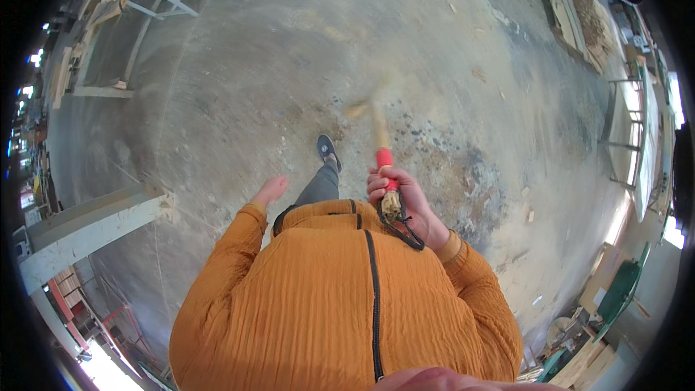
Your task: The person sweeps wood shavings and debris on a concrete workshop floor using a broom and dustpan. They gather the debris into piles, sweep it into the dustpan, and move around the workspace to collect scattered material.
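My right hand (pixel 404 192) is closed around the red grip of a wooden-handled tool (pixel 384 159), held out in front of my waist. A black cord (pixel 410 239) loops from the pale, carved-looking butt end and hangs by my wrist. The tool's far end is smeared by motion; a tan head seems to stick out to the left, but its kind cannot be made out. To the left of my waist, my left hand (pixel 271 190) hangs over the floor with its fingers curled in, and nothing shows in it.
Under me lies a stained concrete floor (pixel 239 87), with one shoe (pixel 327 149) stepping forward. A pale beam-like frame (pixel 94 235) stands at left. Timber (pixel 108 0) is stacked far left, boards (pixel 568 14) lie far right, and a metal-framed table (pixel 644 137) stands at right.
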Motion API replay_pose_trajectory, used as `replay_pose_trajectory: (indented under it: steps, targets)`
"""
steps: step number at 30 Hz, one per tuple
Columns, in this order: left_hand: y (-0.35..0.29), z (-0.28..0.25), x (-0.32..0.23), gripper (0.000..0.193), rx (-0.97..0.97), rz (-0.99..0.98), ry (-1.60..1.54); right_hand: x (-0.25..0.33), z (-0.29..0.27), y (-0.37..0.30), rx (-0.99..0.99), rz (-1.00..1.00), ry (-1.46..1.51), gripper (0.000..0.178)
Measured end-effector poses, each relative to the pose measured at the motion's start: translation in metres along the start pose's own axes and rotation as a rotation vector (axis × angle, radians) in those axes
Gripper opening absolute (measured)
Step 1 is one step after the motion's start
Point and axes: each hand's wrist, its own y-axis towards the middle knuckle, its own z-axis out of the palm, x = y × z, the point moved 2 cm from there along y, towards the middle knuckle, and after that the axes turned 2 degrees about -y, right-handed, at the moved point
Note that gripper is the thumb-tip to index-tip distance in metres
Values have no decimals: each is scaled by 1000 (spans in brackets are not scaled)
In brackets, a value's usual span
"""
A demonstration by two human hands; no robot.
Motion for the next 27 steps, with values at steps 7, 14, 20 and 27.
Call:
replay_pose_trajectory:
  steps: [7, 14, 20, 27]
  targets:
    - [44, -113, 33, 33, -194, -2, -68, 60, -18, 233, -132, 145, -580, 11]
    - [98, -150, -16, 31, -137, 41, -77, 167, -86, 224, -319, -249, -751, 13]
    - [147, -131, -118, 26, 60, 54, 153, 263, -145, 26, -586, -612, -509, 12]
    - [190, -136, -274, 25, 70, 415, 140, 398, -136, -58, -607, -1269, -196, 15]
